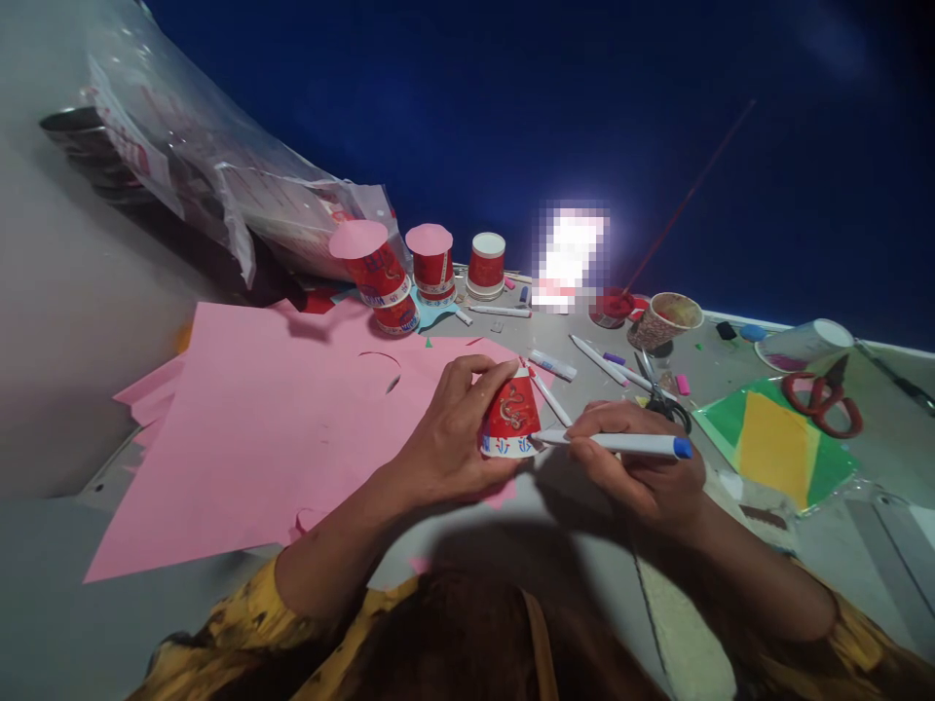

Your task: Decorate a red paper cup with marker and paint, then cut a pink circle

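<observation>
Near the center of the frame, the left hand (pixel 444 438) is gripping a red paper cup (pixel 509 414), fingers and thumb closing around its side. The cup is standing with its narrow end up, showing a gold dragon above a white band with blue markings. Just right of it, the right hand (pixel 647 472) is holding a white marker (pixel 620 445) with a blue end; the marker's tip is pointing at the right edge of the band, though whether it is touching is hard to tell. Across the left of the frame, pink paper (pixel 241 438) is covering the desk (pixel 537 336). At upper center, a white-topped red cup (pixel 487 265) is standing. Toward the right edge, red-handled scissors (pixel 823 391) are lying partly over a yellow sheet (pixel 776 453).
</observation>
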The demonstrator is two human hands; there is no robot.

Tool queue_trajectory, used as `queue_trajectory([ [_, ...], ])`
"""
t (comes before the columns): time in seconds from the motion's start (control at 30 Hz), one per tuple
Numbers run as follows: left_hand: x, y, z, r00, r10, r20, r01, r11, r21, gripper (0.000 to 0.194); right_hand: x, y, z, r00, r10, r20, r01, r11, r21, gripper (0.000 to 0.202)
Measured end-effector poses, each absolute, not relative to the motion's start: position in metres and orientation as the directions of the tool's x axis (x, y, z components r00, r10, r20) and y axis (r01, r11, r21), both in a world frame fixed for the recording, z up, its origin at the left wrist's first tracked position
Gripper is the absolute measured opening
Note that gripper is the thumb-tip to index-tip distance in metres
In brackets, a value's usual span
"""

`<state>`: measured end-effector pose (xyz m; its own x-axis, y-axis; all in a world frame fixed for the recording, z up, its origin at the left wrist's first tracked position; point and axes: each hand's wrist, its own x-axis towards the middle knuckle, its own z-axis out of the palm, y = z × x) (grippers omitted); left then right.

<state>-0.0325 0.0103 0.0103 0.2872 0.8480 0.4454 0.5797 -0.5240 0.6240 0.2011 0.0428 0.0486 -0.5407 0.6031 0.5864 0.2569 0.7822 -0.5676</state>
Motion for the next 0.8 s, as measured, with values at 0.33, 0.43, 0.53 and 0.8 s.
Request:
queue_trajectory([
  [0.33,-0.0334,0.0111,0.0097,0.291,0.862,0.414,0.571,-0.504,0.648,0.089,0.2024,0.0427,0.0520,-0.550,0.589,0.592,0.246,0.791,-0.560,0.015],
  [0.43,-0.0334,0.0108,0.0102,0.290,0.862,0.416,0.574,-0.504,0.645,0.089,0.2008,0.0428,0.0507,-0.557,0.585,0.590,0.241,0.793,-0.559,0.015],
  [0.53,-0.0338,0.0107,0.0111,0.298,0.860,0.415,0.572,-0.509,0.644,0.089,0.2005,0.0434,0.0498,-0.563,0.576,0.592,0.241,0.800,-0.549,0.015],
  [0.8,-0.0331,0.0108,0.0099,0.283,0.869,0.406,0.555,-0.493,0.670,0.087,0.2026,0.0428,0.0502,-0.449,0.608,0.655,0.276,0.791,-0.546,0.013],
])
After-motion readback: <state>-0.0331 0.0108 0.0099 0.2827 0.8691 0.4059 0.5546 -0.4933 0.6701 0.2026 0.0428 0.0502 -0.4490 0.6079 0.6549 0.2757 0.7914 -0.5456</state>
